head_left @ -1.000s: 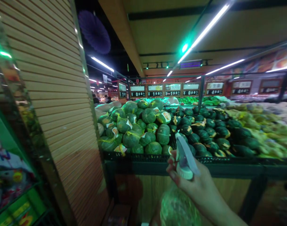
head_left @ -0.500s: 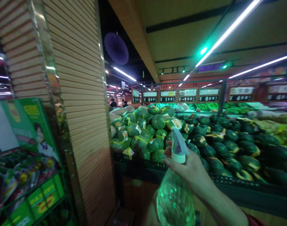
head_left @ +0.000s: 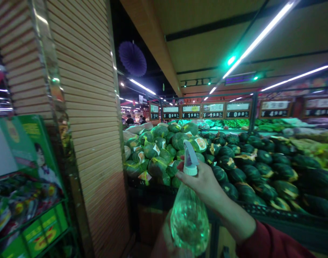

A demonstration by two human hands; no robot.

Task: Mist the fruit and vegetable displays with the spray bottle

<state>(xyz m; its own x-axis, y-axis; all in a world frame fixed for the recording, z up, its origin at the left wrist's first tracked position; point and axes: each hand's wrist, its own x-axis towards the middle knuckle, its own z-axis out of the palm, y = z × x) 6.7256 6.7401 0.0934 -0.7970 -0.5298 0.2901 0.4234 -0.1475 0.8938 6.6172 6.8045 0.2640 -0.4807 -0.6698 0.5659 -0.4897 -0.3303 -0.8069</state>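
My right hand (head_left: 205,181) is closed round the neck of a clear plastic spray bottle (head_left: 189,219), whose white trigger head (head_left: 190,160) points up and away from me. The bottle glows green under the lamps and hangs upright in front of a heap of green pumpkins (head_left: 159,152). A sliver of my left hand (head_left: 162,244) shows below and behind the bottle's base; its fingers are hidden. My right sleeve (head_left: 271,242) is dark red.
A slatted wooden pillar (head_left: 91,125) stands close on the left, with a green rack of packets (head_left: 32,204) beside it. Dark green pumpkins (head_left: 250,168) fill a black-edged display stand (head_left: 277,215) to the right. Price signs (head_left: 191,111) hang behind. People stand far back (head_left: 130,120).
The view swung left, then steadied. My right hand with the spray bottle drifted left and slightly up, and more of the bottle's body shows now.
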